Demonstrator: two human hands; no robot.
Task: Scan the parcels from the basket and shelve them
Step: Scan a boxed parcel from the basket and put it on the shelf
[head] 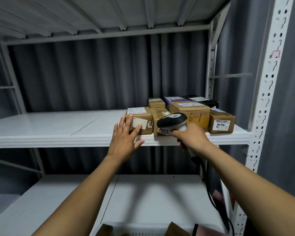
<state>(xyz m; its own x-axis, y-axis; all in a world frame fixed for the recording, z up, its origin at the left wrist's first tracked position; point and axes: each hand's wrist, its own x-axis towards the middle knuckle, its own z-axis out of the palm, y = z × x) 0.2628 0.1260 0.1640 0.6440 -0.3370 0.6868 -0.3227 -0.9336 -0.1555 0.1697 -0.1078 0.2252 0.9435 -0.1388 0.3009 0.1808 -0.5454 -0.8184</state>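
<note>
Several cardboard parcels stand on the right end of the white middle shelf (pixel 58 126). My left hand (pixel 126 138), fingers straight and spread, lies against the front of the leftmost brown parcel (pixel 140 114), which bears white labels. My right hand (pixel 192 135) grips the handle of a black-and-white barcode scanner (pixel 172 120), whose head sits in front of the neighbouring parcel (pixel 158 114). Right of it stand a box marked "1-9" (pixel 191 111) and a smaller box with a label (pixel 221 121). A white basket (pixel 143 227) with more parcels shows at the bottom edge.
Behind the front row lie more boxes, one purple-topped (pixel 174 99) and one black (pixel 203 100). A perforated white upright (pixel 266 99) bounds the shelf on the right. The scanner's black cable (pixel 211 193) hangs down past the lower shelf (pixel 75 201). Grey curtain hangs behind.
</note>
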